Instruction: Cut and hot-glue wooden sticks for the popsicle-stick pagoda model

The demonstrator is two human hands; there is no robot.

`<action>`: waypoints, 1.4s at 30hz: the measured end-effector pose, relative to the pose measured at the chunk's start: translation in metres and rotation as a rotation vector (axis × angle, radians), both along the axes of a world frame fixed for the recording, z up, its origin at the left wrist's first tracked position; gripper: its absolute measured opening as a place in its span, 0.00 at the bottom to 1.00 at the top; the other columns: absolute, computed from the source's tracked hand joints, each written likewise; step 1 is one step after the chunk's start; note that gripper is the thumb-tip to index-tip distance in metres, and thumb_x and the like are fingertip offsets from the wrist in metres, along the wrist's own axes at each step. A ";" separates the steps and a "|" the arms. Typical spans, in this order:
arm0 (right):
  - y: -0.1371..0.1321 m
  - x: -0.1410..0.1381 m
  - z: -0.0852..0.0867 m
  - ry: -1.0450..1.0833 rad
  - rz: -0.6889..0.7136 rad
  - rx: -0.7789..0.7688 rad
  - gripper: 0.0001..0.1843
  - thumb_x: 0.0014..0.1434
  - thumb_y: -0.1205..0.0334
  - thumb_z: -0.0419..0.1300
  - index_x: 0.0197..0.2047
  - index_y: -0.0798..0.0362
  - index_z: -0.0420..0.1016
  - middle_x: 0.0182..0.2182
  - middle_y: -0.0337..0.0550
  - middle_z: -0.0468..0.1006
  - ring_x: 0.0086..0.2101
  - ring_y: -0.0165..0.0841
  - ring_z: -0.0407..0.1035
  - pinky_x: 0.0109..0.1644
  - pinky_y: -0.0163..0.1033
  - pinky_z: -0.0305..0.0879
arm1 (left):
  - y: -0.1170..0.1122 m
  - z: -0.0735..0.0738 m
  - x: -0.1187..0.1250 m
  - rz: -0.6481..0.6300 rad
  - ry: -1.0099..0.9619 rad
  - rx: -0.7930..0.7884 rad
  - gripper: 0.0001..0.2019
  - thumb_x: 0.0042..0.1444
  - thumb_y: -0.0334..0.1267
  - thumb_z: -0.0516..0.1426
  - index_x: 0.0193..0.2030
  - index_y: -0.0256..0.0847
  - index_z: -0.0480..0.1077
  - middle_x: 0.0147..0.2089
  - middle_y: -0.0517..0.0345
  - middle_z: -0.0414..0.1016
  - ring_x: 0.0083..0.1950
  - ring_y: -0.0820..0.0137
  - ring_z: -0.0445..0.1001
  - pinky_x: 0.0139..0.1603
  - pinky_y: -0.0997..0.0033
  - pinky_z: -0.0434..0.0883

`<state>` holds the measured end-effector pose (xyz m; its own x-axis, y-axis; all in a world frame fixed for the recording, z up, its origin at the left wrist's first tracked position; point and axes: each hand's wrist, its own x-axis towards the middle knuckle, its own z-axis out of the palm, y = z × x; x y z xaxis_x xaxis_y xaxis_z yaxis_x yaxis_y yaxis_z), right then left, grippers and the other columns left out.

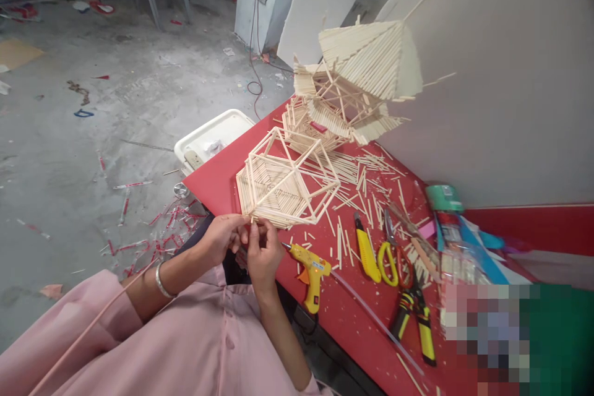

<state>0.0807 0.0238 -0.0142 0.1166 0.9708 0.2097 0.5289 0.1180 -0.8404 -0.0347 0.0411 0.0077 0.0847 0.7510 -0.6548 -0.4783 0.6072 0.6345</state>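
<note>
A hexagonal frame of thin wooden sticks (297,167), with a base of closely laid sticks, stands tilted at the red table's near edge. At its lower left corner, my left hand (223,240) is closed, fingertips pinching the frame. My right hand (263,253) is closed beside it, thumb and finger pressed together at the same corner around a small stick end. The fingers partly hide what is pinched. A yellow hot glue gun (313,272) with a clear glue stick lies just right of my right hand.
Loose sticks (341,241) litter the red table (213,176). A larger stick model (371,68) stands behind. To the right lie a yellow cutter knife (366,250), scissors (388,260), pliers (420,322) and green tape (444,198). A white tray (232,120) sits beyond the table's left edge.
</note>
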 end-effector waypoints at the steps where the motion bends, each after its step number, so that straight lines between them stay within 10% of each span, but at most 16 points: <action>1: 0.000 0.000 0.000 0.003 0.000 -0.001 0.15 0.65 0.53 0.56 0.45 0.55 0.76 0.32 0.46 0.82 0.30 0.34 0.76 0.37 0.37 0.71 | 0.000 0.000 0.000 0.002 -0.002 0.002 0.13 0.47 0.43 0.61 0.21 0.36 0.70 0.16 0.59 0.67 0.14 0.79 0.58 0.14 0.77 0.50; 42: 0.000 -0.001 0.000 0.010 -0.003 0.015 0.15 0.64 0.53 0.57 0.45 0.56 0.76 0.32 0.46 0.82 0.31 0.34 0.76 0.37 0.37 0.71 | 0.000 0.001 0.001 0.006 0.007 0.002 0.13 0.47 0.43 0.60 0.20 0.36 0.70 0.15 0.59 0.66 0.14 0.79 0.58 0.14 0.77 0.50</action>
<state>0.0801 0.0240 -0.0144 0.1213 0.9671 0.2236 0.5210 0.1297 -0.8436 -0.0338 0.0415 0.0088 0.0760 0.7525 -0.6541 -0.4774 0.6034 0.6387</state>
